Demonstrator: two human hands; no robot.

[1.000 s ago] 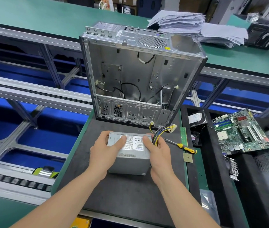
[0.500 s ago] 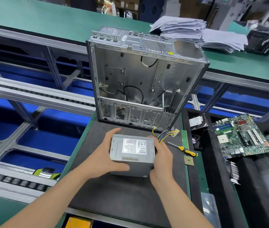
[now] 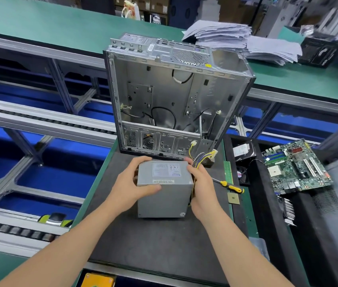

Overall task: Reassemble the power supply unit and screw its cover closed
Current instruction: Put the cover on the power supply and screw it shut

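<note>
The power supply unit (image 3: 164, 200), its label unreadable, is gripped between left hand (image 3: 128, 187) and right hand (image 3: 202, 188) at the middle of the bench (image 3: 153, 243).

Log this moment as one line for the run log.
left hand: grips power supply | right hand: grips power supply, by wires | screwdriver: lying on bench, unheld | computer case: open, behind

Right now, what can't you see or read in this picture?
All from the head view:
- Label on the power supply: the print is too small and blurred to read.
- Its sides: covered by the left hand and the right hand.
- Screwdriver tip: hidden behind the right hand.
- Yellow thing: cut off by the bottom edge.
</note>
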